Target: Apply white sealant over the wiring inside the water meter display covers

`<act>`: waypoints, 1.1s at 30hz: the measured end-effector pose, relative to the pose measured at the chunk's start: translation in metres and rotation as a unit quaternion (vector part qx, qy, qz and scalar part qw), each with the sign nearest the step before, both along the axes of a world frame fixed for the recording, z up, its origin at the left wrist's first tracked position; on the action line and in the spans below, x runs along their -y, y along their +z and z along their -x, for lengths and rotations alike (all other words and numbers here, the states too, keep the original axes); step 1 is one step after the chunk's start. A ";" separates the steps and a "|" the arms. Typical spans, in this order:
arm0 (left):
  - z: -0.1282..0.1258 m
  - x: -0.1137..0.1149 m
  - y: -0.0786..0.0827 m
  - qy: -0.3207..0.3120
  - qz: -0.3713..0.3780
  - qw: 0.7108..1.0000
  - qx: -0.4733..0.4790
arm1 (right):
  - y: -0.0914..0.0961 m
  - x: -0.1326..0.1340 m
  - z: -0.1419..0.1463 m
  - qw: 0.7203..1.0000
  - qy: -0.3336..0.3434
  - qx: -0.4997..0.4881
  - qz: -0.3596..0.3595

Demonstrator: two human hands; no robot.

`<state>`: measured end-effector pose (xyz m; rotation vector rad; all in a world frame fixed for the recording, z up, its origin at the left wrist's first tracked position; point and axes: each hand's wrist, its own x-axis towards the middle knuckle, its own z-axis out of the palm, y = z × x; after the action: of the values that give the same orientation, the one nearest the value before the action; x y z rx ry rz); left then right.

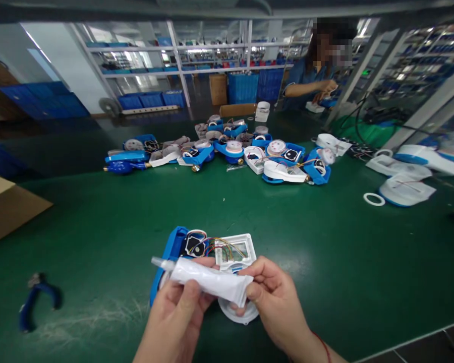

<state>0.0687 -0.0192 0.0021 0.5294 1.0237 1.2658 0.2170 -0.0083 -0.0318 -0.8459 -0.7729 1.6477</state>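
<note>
A white squeeze tube (208, 277) with a narrow translucent nozzle pointing left lies across both hands. My left hand (187, 297) is closed around its nozzle half, thumb on the front. At the flat crimped end, my right hand (267, 290) pinches the tube between thumb and fingers. Behind the tube, on the table, sits a blue meter housing (172, 249) with a black part inside. Thin coloured wires run from it to a white cover (251, 247) with a rectangular window. My hands and the tube hide part of both pieces.
Blue-handled pliers (40, 297) lie at the left on the green table (310, 227), below a cardboard box (11, 209). Several blue meter housings (234, 151) stand across the back. White covers (404, 189) and a white ring (374, 199) lie right. Another person (314, 75) works beyond.
</note>
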 end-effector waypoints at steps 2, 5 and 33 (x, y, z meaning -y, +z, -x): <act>-0.002 -0.006 0.004 0.009 0.025 1.000 0.012 | 0.001 -0.003 -0.004 0.999 0.026 -0.025 0.006; -0.006 -0.011 0.006 0.021 0.024 0.999 0.018 | 0.004 -0.007 -0.008 0.999 0.034 0.009 0.033; -0.025 -0.021 0.008 -0.011 0.005 1.000 -0.006 | 0.004 -0.006 -0.016 0.983 -0.106 0.130 -0.078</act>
<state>0.0941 0.0016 0.0099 0.5390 1.0308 1.2398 0.2328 -0.0018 -0.0274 -1.0065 -0.9460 1.2864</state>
